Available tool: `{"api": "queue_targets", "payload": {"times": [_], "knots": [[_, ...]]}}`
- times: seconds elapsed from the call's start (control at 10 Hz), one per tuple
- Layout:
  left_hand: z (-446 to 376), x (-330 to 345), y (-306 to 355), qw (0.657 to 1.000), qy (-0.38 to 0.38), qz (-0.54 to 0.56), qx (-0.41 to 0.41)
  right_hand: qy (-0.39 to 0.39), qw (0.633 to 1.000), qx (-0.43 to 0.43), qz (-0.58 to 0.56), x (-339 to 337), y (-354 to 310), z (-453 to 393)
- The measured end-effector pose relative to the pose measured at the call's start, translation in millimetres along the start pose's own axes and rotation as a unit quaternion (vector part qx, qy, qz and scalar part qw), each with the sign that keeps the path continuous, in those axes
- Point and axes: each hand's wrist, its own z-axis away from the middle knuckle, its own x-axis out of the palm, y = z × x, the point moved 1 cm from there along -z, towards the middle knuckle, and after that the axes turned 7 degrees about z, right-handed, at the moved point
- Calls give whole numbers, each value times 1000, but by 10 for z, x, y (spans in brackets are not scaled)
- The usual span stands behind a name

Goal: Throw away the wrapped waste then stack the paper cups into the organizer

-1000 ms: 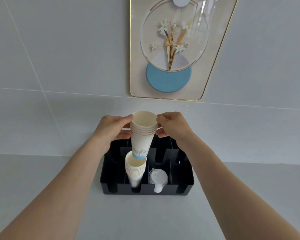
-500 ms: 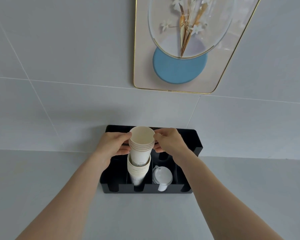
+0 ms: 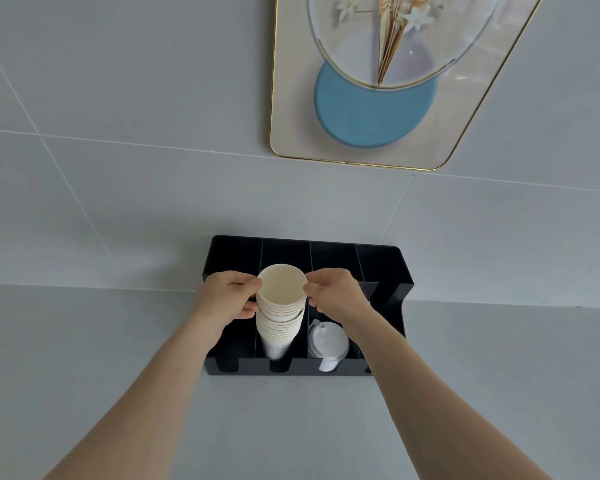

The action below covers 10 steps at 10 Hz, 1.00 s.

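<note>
A black organizer with several slots stands on the grey counter against the wall. In its second slot from the left stands a tall stack of white paper cups, mouth toward me. My left hand pinches the left side of the top cups' rims. On the right side my right hand pinches the same rims. The upper cups sit nested deep in the lower ones. No wrapped waste is in view.
White plastic lids fill the slot to the right of the cups. The outer slots look dark and I cannot tell their contents. A gold-framed picture hangs on the grey tiled wall above. The grey counter spreads on both sides.
Both hands have lowered the held cups down into the stack in the slot, so the two stacks are now one. The camera has tilted downward.
</note>
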Motion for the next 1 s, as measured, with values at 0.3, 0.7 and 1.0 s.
{"api": "queue_targets", "payload": {"times": [0.3,0.7,1.0], "knots": [[-18,-17,-133,1000,2,-1,-7,-9,1000,13,-7,102,115,-32],[-14,17,-165,1000,9,1,-6,1,999,12,-41,140,193,29],[138,10,-144,983,34,-172,62,36,991,-36,121,63,281,230]]}}
